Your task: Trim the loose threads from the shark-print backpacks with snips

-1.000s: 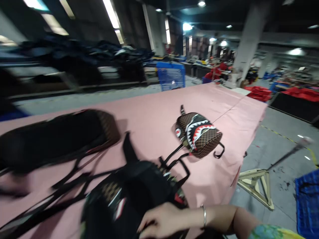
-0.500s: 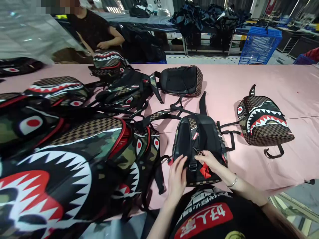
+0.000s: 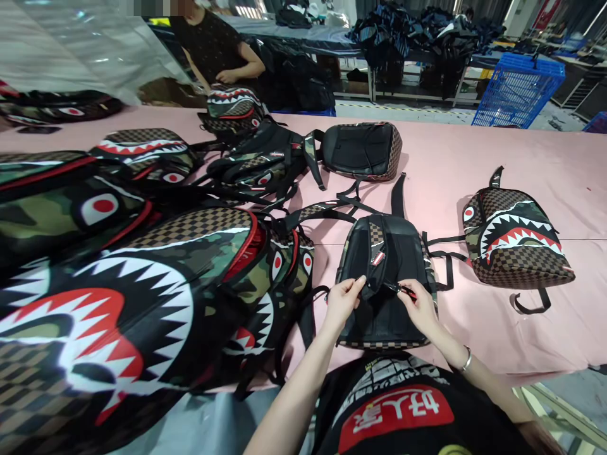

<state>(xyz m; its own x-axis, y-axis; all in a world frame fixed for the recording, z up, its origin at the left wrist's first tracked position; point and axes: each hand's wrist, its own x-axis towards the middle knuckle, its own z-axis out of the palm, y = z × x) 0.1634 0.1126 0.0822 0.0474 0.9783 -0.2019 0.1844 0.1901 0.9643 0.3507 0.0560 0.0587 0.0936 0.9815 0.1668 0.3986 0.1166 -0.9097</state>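
In front of me a black backpack lies with its padded back panel up. My left hand pinches a black shoulder strap near its lower end and lifts it off the panel. In my right hand are small thread snips, dark with some red at the grip. Their tip points left, close to the strap; whether it touches I cannot tell. The fingers hide most of the handle. A checkered, camouflage-edged patch with a small red-and-white label runs down the strap's upper part.
Shark-mouth backpacks pile up on the left. Another backpack lies to the right, and one more lies behind. They share a pink-covered table. Across it stands a person. A blue crate is beyond the far edge.
My left hand has gone from lying near the panel to pinching the strap and raising it. My right hand has shifted right with the snips; the hanging red ribbon no longer shows.
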